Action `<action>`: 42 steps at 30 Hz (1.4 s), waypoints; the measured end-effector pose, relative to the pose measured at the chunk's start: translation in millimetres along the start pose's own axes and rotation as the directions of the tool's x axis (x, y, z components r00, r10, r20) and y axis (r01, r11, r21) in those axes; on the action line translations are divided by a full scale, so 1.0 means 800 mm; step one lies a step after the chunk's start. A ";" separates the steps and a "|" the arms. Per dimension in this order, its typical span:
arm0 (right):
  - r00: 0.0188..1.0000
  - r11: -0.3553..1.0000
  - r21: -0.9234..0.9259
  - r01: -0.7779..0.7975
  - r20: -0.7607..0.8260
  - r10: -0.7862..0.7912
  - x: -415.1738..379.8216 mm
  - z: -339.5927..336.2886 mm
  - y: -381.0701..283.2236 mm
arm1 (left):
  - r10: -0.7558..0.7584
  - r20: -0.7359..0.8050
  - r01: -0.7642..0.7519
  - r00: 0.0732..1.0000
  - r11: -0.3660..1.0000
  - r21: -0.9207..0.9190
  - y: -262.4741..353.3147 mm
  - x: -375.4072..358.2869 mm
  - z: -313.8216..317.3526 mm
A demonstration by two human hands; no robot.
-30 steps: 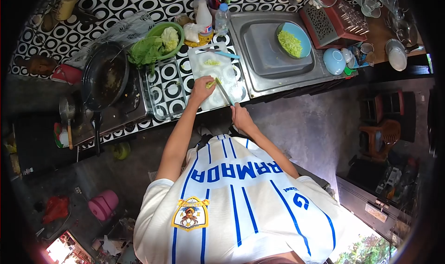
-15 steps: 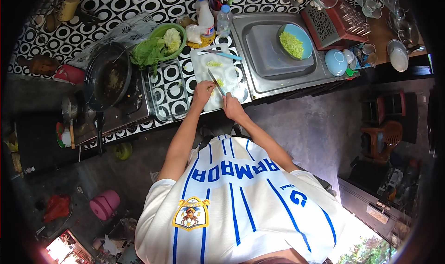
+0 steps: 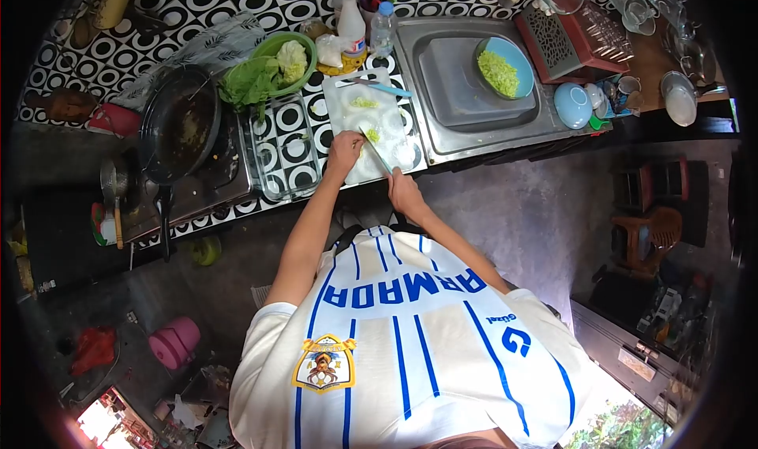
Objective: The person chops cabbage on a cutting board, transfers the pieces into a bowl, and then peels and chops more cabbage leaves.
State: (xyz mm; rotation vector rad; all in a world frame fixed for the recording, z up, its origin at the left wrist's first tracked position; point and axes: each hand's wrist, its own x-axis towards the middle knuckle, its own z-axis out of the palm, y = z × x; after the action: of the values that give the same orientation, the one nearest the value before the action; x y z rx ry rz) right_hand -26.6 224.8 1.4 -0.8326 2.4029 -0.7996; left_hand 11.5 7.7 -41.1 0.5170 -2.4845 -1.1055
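Note:
A knife (image 3: 379,154) is gripped in my right hand (image 3: 406,192), its blade slanting up and left over the white cutting board (image 3: 384,116). At the board's left edge my left hand (image 3: 345,150) is closed by the knife tip; what its fingers pinch is too small to tell. Small heaps of chopped pale green vegetable (image 3: 363,102) lie on the board, one just beside the blade. A second, blue-handled knife (image 3: 388,89) rests across the board's top. Up and left, a green bowl (image 3: 309,52) holds leafy greens (image 3: 251,82) and a pale vegetable head (image 3: 291,61).
Right of the board, a blue bowl of chopped greens (image 3: 498,73) sits on an upturned tub (image 3: 450,94) in the sink area. A glass dish (image 3: 272,187) and a black wok (image 3: 186,125) stand left. Bottles (image 3: 383,29) line the back. A blue bowl (image 3: 572,106) is at right.
My right hand has moved down and slightly right, drawing the knife lower. My left hand has shifted slightly up, staying beside the blade tip. The view has shifted a little.

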 end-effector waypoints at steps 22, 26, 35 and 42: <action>0.992 0.989 0.087 0.117 -0.057 -0.113 0.045 0.005 -0.010 | 0.093 -0.020 -0.093 0.995 0.995 0.019 -0.011 -0.019 0.005; 0.992 0.988 0.091 0.128 -0.025 -0.126 0.058 0.008 -0.006 | 0.073 -0.056 -0.074 0.996 0.997 -0.018 -0.014 -0.018 0.007; 0.990 0.984 0.121 0.131 -0.058 -0.125 0.045 0.027 -0.013 | 0.060 -0.114 -0.064 0.992 0.998 -0.027 -0.010 -0.016 0.006; 0.995 0.995 0.008 0.095 -0.022 -0.095 0.006 0.010 0.012 | 0.076 -0.151 -0.087 0.986 0.994 -0.064 -0.008 -0.016 0.005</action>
State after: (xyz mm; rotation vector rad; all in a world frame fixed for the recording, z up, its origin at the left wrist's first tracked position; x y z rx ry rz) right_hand -29.2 224.7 -12.0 -0.9453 2.3914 -0.8598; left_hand 21.8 12.6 -51.1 0.4551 -2.3090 -1.0781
